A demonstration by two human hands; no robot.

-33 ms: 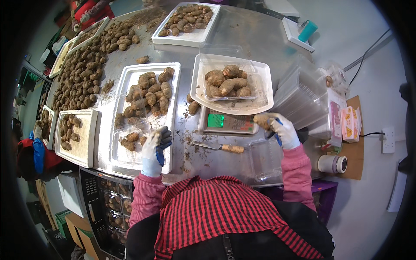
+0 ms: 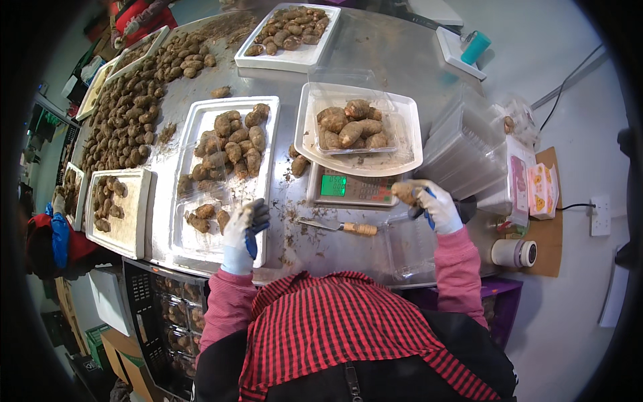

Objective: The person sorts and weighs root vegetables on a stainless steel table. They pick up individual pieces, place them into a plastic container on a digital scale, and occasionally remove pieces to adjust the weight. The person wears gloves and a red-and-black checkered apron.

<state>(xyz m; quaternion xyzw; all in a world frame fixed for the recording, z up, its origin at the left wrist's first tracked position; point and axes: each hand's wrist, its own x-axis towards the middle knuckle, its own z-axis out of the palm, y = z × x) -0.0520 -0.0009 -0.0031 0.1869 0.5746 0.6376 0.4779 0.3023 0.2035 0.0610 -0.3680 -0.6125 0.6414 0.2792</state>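
Observation:
My right hand, in a white and blue glove, grips a brown taro just right of the digital scale. On the scale sits a cream tray bearing a clear plastic box of several taros. My left hand, gloved alike, hovers over the near right edge of a white foam tray of loose taros; its fingers and thumb are apart, and I see nothing held. Between my hands lies a knife with a wooden handle. An empty clear box rests below my right hand.
Stacked clear boxes stand at right, beside a white cylindrical container. A big taro heap covers the left of the metal table. Another foam tray of taros is at the back. People work at the far left.
My left hand has shifted slightly to the right, uncovering more of a taro beside it. My right hand has turned the taro a little and moved marginally; the items on the table stay put.

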